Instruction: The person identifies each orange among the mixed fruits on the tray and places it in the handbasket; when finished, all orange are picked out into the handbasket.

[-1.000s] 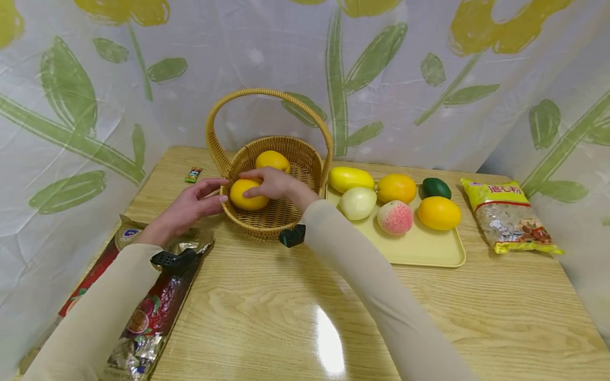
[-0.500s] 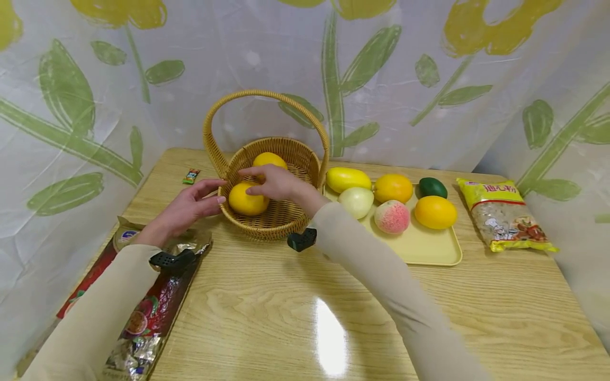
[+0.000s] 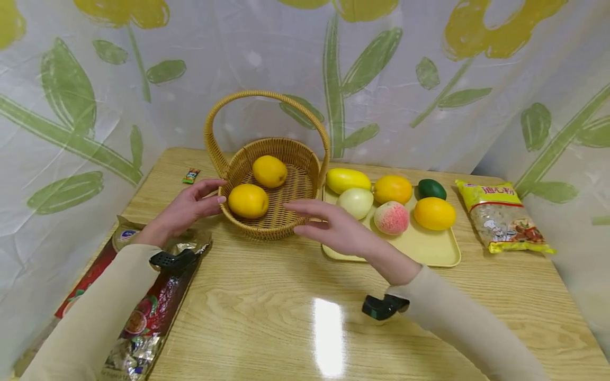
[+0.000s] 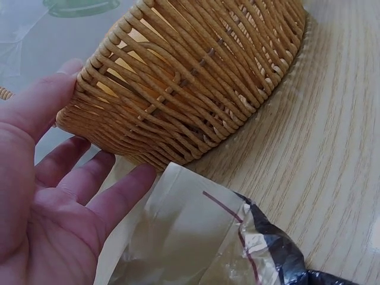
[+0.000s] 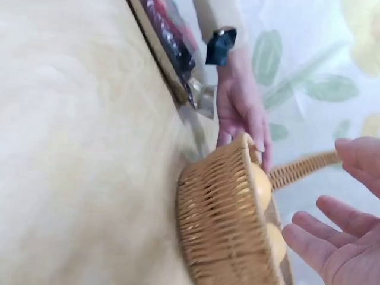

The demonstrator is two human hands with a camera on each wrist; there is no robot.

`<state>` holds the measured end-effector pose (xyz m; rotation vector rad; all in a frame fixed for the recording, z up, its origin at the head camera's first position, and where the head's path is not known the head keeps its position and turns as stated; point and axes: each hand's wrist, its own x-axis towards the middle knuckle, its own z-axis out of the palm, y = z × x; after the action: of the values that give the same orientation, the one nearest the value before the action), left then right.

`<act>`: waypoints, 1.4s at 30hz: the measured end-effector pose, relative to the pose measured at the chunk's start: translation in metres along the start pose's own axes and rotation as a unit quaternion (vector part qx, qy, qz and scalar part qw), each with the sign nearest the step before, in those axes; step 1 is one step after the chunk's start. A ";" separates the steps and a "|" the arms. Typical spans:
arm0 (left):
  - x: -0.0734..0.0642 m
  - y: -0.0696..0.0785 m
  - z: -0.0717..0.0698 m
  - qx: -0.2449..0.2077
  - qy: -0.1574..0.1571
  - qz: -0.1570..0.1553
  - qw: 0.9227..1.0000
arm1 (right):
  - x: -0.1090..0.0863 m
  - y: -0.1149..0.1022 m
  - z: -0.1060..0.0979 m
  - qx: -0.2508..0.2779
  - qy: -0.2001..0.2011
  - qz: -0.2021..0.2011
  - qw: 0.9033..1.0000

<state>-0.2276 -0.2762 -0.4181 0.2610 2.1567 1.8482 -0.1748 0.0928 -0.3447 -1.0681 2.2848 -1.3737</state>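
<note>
In the head view a wicker basket (image 3: 267,232) with a tall arched handle stands at the back of the table. Two yellow-orange fruits lie in it: one at the back (image 3: 269,171), the other (image 3: 248,201) near the left front wall. My left hand (image 3: 188,206) touches the basket's left side, thumb at the rim, fingers extended against the outer wall in the left wrist view. My right hand (image 3: 335,227) hovers by the basket's front right edge, fingers spread and holding nothing. In the right wrist view its fingers are apart from the rim.
Right of the basket, a pale yellow tray (image 3: 405,254) bears several fruits, including a pink peach (image 3: 392,218) and a dark green fruit (image 3: 431,189). A yellow food bag (image 3: 505,217) lies farther right. Dark red packages (image 3: 147,312) lie under the left forearm; a small packet (image 3: 191,175) lies behind.
My right hand has let go of the front yellow-orange fruit and moved right and towards me, out of the basket. The left hand has stayed at the basket's side.
</note>
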 end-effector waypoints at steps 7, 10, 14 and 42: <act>0.001 0.001 0.000 0.006 -0.004 0.008 1.000 | -0.080 0.015 -0.004 0.112 0.072 0.062 0.989; 0.000 0.001 0.000 0.008 -0.003 0.008 1.000 | -0.110 0.023 -0.003 0.135 0.106 0.081 0.982; -0.002 0.000 0.000 0.012 -0.003 0.007 1.000 | -0.145 0.036 -0.006 0.140 0.151 0.108 0.973; -0.001 0.000 0.002 0.027 -0.002 0.017 0.999 | -0.177 0.114 -0.139 0.074 0.335 0.316 0.884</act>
<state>-0.2260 -0.2744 -0.4185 0.3155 2.2138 1.8084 -0.1814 0.3399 -0.3939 0.2833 2.5363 -1.7212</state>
